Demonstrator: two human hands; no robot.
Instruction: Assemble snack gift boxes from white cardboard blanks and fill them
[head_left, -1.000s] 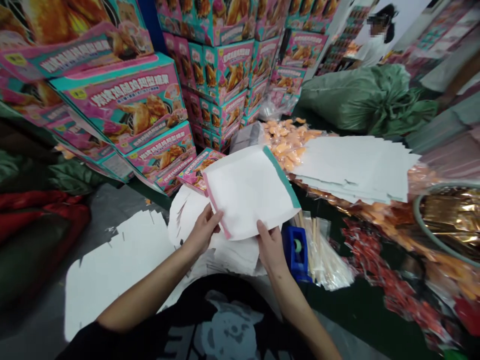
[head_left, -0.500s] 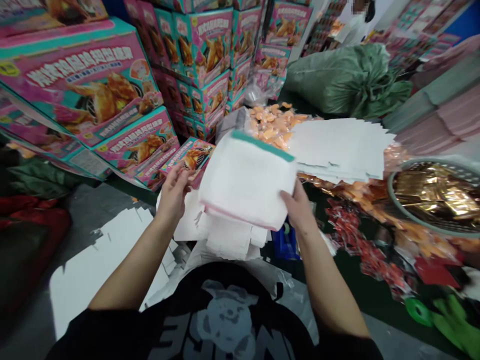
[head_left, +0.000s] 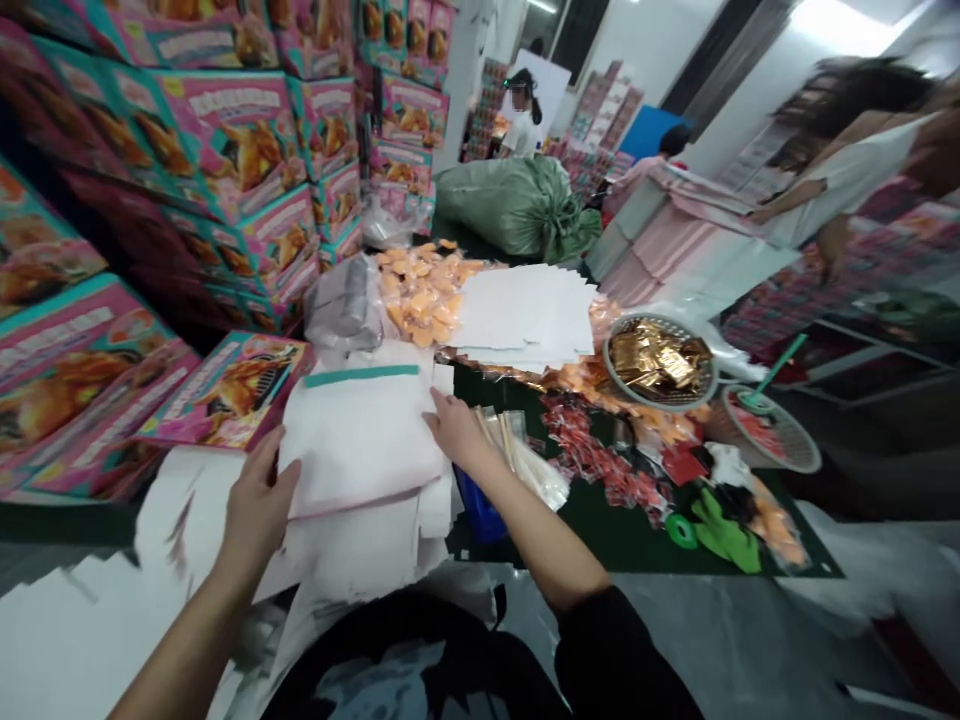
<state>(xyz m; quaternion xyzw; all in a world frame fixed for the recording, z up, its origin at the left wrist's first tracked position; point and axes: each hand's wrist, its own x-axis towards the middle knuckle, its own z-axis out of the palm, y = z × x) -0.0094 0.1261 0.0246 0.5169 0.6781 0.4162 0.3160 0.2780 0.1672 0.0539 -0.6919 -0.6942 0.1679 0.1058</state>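
A ceiling light point(head_left: 855, 24) is glaring at upper right, the white sheet point(head_left: 360, 430) is looking pale, gold wrappers point(head_left: 660, 358) are glinting, and left-edge boxes point(head_left: 79, 385) are blurring and stretching.

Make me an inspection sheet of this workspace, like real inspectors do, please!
Surface: dark green tabletop, partly covered.
Work things: flat white sheet with teal and pink edges, lying over other white sheets.
Clutter: orange pieces in clear plastic, small red plastic packets, shiny gold foil packets.
Grip: left hand at the flat sheet's left edge, thumb and fingers apart; right hand at its right edge, pinch unclear.
Cables: nothing seen.
Surroundings: stacked pink-and-teal printed boxes, bulging green sack, other people.
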